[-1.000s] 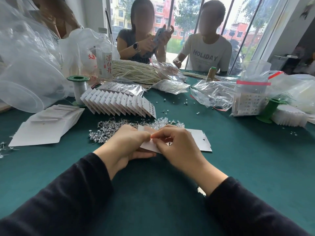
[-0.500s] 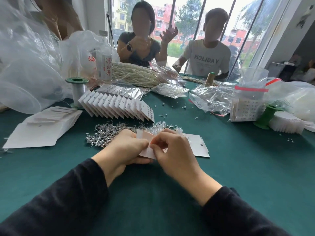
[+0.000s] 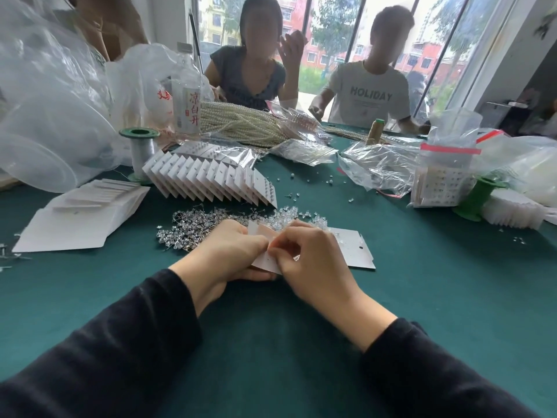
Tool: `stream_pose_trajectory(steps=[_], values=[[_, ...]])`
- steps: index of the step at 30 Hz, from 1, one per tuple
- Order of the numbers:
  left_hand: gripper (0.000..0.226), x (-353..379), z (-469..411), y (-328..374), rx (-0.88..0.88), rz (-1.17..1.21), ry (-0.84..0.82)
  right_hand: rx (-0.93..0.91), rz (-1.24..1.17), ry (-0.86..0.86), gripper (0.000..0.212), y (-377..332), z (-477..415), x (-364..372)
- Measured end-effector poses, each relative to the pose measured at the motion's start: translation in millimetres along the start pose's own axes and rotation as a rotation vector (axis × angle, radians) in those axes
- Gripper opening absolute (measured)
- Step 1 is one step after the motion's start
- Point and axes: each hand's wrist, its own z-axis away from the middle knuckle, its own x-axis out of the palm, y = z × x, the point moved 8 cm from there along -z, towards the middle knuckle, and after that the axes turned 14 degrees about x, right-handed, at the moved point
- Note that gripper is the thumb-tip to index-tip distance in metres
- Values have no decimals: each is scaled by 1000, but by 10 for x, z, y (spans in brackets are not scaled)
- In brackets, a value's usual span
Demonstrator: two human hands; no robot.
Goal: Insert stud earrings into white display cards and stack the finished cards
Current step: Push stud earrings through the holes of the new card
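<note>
My left hand (image 3: 226, 251) grips a white display card (image 3: 265, 260) just above the green table, thumb underneath. My right hand (image 3: 310, 257) pinches at the card's face with thumb and forefinger; whatever it holds there is hidden by the fingers. A heap of loose stud earrings (image 3: 193, 227) lies just behind my hands. Another white card (image 3: 352, 251) lies flat to the right of my hands. A fanned row of finished cards (image 3: 211, 182) leans further back, and a pile of blank cards (image 3: 81, 212) sits at the left.
Two people sit across the green table (image 3: 437, 297). Pearl strands (image 3: 241, 122), clear plastic bags (image 3: 376, 167), a spool of clear thread (image 3: 140, 152), a green spool (image 3: 479, 200), a bottle (image 3: 188, 107) and a bag of filled cards (image 3: 443, 179) crowd the back.
Both hands stay together on the card; my right fingers have shifted slightly down its face. The person opposite has raised a hand.
</note>
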Motion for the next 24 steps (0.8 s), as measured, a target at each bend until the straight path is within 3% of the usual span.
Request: stream_pose_trajectory(steps=[13,24], values=[[22,7,-5,2,16,16,5,-37,24,101,7,-38,29,-67],[26,25,-3,8,42,5,-28,-78,86,71,14,-92,33,-8]])
